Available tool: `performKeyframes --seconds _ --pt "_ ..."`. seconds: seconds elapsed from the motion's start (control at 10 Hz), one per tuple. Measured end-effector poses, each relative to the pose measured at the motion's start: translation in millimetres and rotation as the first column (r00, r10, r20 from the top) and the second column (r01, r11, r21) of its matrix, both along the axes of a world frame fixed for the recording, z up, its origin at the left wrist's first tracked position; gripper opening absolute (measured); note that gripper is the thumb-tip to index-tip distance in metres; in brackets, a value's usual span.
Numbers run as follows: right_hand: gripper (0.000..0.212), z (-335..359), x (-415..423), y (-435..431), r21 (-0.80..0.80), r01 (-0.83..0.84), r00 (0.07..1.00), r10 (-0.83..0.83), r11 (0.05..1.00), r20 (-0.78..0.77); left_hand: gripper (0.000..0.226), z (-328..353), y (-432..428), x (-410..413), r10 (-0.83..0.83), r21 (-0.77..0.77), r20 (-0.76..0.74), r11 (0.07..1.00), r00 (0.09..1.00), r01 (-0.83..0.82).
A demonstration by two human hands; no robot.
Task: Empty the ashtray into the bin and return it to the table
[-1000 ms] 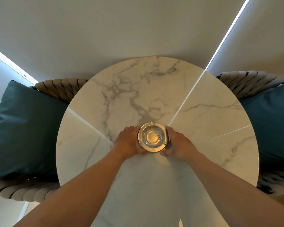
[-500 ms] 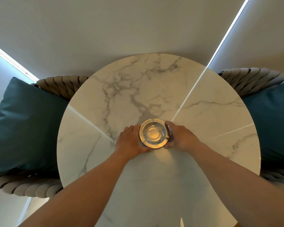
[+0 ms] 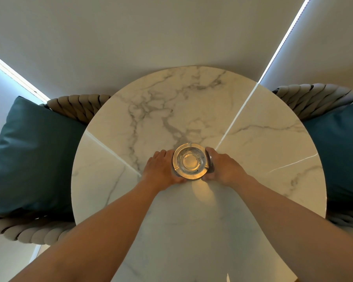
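Both hands have crept a little farther from the body across the worktop [image 3: 253, 110] since the earlier frames, and the ashtray [image 3: 190, 161] has gone with them, ending slightly closer to the centre of the round marble top. The left hand [image 3: 162, 169] is curled against the ashtray's left wall, fingers wrapped toward its far side and thumb at the near edge. The right hand [image 3: 222, 166] mirrors it on the other side, so the ashtray is clasped between the two, each hand half closed around the rim.

The ashtray is round, clear glass with a gold-lit rim, and a small scatter of grey specks, probably ash, lies on the right of its bowl. Whether its base is on the worktop or just clear of it cannot be told from this angle; the warm glow cast below it suggests it may be raised a touch.

By this reading the task is at its first step: the ashtray is gripped but nothing has been emptied, and no bin is in view. The next move calls for a level lift so the ash stays in the bowl, then a turn away from the worktop to find the bin. Teal cushions [image 3: 35, 155] on woven chairs [image 3: 77, 106] flank the worktop on both sides, so the carry should go back toward the body.
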State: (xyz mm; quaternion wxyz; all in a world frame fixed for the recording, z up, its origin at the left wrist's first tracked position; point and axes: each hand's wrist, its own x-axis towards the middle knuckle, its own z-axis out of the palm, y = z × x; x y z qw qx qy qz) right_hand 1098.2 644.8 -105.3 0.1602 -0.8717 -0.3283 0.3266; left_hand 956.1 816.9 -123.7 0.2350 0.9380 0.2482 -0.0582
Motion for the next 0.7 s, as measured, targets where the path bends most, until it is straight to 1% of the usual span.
performKeyframes --seconds 0.2,0.3,0.4,0.5,0.6,0.7 --pt "0.082 -1.0 2.0 0.5 0.016 0.004 1.000 -0.004 1.000 0.008 0.087 1.1 3.2 3.8 -0.005 0.010 0.002 1.000 1.000 0.005" --pt "0.084 0.4 1.0 0.4 0.015 0.007 1.000 -0.007 1.000 -0.001 0.090 2.1 2.2 2.4 -0.002 0.005 -0.008 1.000 1.000 0.002" --pt "0.089 0.3 -1.0 -4.4 -0.001 0.024 1.000 -0.024 1.000 -0.005 0.099 4.7 1.8 -1.6 0.024 -0.011 -0.038 1.000 0.999 -0.024" --pt "0.096 1.5 -5.1 -18.1 -0.051 0.043 0.999 -0.044 0.998 -0.005 0.106 9.7 1.9 -17.3 0.093 -0.078 -0.055 0.992 0.994 -0.097" --pt "0.094 2.2 -10.2 -36.0 -0.065 0.095 0.995 -0.097 0.993 -0.029 0.103 14.8 2.9 -38.6 0.125 -0.147 -0.086 0.980 0.988 -0.136" --pt "0.064 4.3 -21.4 -57.3 -0.054 0.157 0.986 -0.159 0.986 -0.050 0.086 22.8 -1.9 -61.6 0.138 -0.289 -0.176 0.939 0.975 -0.185"
